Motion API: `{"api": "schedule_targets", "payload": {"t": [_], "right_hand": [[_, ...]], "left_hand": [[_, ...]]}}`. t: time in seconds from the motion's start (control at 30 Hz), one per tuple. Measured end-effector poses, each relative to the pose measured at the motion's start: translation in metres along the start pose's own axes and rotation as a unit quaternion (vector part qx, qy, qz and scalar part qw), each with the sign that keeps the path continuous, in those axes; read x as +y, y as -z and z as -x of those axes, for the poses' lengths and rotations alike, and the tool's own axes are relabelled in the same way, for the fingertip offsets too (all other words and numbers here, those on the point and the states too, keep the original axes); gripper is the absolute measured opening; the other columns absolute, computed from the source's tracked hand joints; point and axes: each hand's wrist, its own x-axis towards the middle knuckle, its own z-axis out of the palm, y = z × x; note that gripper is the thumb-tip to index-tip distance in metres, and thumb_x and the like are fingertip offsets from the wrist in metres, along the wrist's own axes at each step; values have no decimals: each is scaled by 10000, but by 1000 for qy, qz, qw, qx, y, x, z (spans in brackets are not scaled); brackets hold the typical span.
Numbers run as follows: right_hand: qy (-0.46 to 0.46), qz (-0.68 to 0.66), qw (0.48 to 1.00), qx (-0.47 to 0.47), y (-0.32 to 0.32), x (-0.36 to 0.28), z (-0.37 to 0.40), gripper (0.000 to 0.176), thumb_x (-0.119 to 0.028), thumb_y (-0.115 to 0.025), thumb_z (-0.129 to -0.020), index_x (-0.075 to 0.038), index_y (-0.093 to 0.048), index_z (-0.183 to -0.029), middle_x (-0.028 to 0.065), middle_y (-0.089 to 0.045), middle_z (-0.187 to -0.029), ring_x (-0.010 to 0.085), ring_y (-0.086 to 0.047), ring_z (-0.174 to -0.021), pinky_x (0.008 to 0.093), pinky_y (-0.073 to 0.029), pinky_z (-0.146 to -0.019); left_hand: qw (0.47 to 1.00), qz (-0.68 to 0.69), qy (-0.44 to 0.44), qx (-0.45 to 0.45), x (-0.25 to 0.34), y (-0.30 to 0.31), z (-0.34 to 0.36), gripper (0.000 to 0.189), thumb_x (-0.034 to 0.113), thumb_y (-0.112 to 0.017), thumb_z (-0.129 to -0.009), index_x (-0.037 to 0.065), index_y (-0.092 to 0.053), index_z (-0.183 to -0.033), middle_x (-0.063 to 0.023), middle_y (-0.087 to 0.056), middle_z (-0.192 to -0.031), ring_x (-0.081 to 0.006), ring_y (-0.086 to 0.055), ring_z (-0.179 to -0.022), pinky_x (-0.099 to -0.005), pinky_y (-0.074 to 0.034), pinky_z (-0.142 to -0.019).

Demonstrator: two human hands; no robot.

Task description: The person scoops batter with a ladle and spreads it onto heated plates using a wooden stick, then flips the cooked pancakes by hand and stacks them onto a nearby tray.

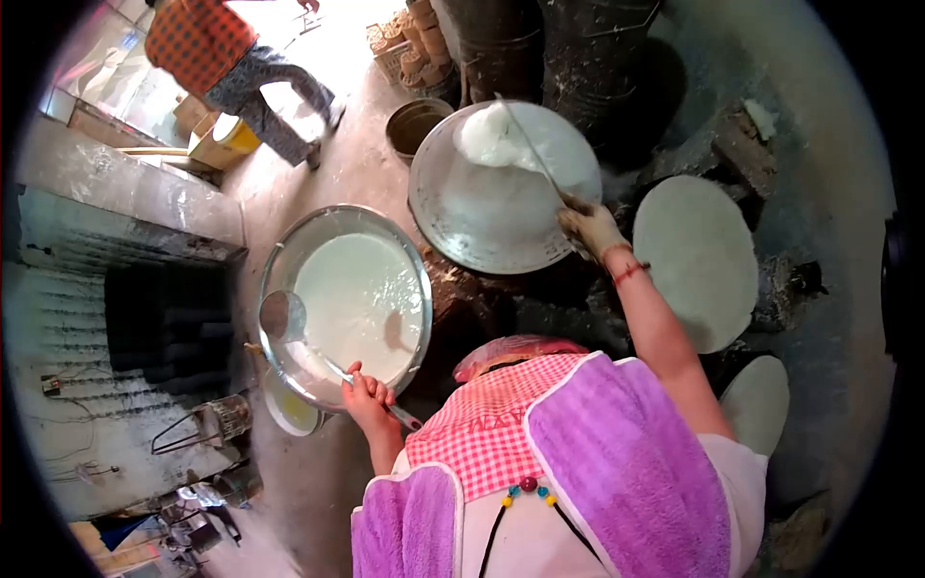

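Head view | left hand (pixel 366 397): fingers closed round ladle (pixel 284 317) handle; scoop 10 o'clock of them, above basin (pixel 425 279) | right hand (pixel 591 229): fingers gripping thin blade (pixel 532 149), extending toward 11 o'clock over griddle (pixel 477 226), across white paste (pixel 488 138).

Pale, smudged floor (pixel 352 183) beneath a round brown tub (pixel 416 127).

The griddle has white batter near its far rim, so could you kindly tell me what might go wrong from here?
The batter on the griddle sits near the far rim, so a push from the spreader might send some over. The ladle is close to the basin's rim, so drips could land outside. The right hand's forearm passes near the pale sheet and may brush it.
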Motion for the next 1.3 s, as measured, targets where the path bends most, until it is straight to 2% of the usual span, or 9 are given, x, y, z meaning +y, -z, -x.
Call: {"api": "schedule_targets", "payload": {"t": [0.13, 0.3, 0.33, 0.4, 0.83, 0.93, 0.97, 1.27, 1.3], "right_hand": [[58, 157, 986, -11, -36, -8, -1, 576, -229, -656, -807, -23, -482, -1316, 102, -571, -1198, 189, -573, -968, 282, -453, -863], [220, -55, 969, -100, 17, 36, 19, 519, -158, -567, -882, -6, -417, -1356, 176, -446, -1362, 322, -485, -1203, 408, -442, -961], [29, 87, 985, 143, 21, 35, 22, 493, -136, -558, -885, -11, -438, -1346, 156, -469, -1341, 274, -480, -1203, 372, -425, -973], [157, 213, 964, 28, 65, 95, -51, 459, -198, -616, -874, -148, -514, -1318, -9, -607, -933, 98, -462, -649, 219, -352, -530], [-44, 221, 971, -81, -1, -3, -60, 426, -205, -498, -937, -33, -489, -1326, 82, -491, -1345, 218, -471, -1212, 347, -344, -1026], [161, 299, 928, -156, -4, -17, 2, 482, -249, -597, -892, -58, -500, -1324, 122, -592, -1150, 180, -587, -903, 303, -476, -741], [188, 303, 929, -100, 41, 7, -32, 452, -204, -522, -921, -27, -475, -1335, 117, -472, -1355, 232, -443, -1233, 359, -343, -1027], [-58, 168, 969, -172, -31, -39, 36, 593, -132, -625, -817, -45, -417, -1366, 62, -534, -1262, 159, -544, -1044, 305, -463, -839], [200, 397, 878, -178, 12, -6, 4, 524, -110, -601, -830, -33, -466, -1331, 40, -610, -1070, 124, -580, -867, 268, -484, -721]], "left_hand": [[999, -36, 8, -24, 1, 4, -4, 208, 172, -428, -959, 61, -499, -1121, 57, -352, -579, -48, -316, -425, -215, -295, -365], [995, 94, -8, -42, -1, -4, -15, 151, 206, -462, -959, 127, -465, -1087, 53, -364, -585, -50, -338, -400, -215, -290, -343], [990, 136, 25, -32, 2, -4, -10, 138, 220, -455, -965, 132, -460, -1072, 48, -360, -597, -47, -325, -403, -217, -280, -344], [994, 104, 26, -19, -2, -6, -2, 161, 241, -434, -981, 134, -449, -1101, 42, -325, -623, -46, -302, -447, -203, -280, -386], [986, 152, 19, 69, -12, 19, 30, 186, 208, -422, -981, 90, -437, -1124, 45, -334, -627, -44, -301, -448, -211, -287, -394], [986, 159, 13, 49, -7, 14, 24, 185, 212, -421, -983, 92, -436, -1123, 44, -339, -630, -41, -302, -450, -209, -288, -395], [988, 153, 0, 38, -4, 10, 21, 180, 207, -419, -981, 96, -433, -1122, 42, -342, -635, -44, -306, -451, -206, -288, -396], [990, 134, 45, -25, 16, -17, 14, 265, 119, -474, -909, 12, -480, -1151, 65, -343, -571, -41, -296, -418, -224, -278, -386], [995, 89, 24, -29, 18, -19, 13, 280, 150, -462, -930, -5, -472, -1162, 65, -324, -576, -36, -275, -412, -223, -267, -382]]}}
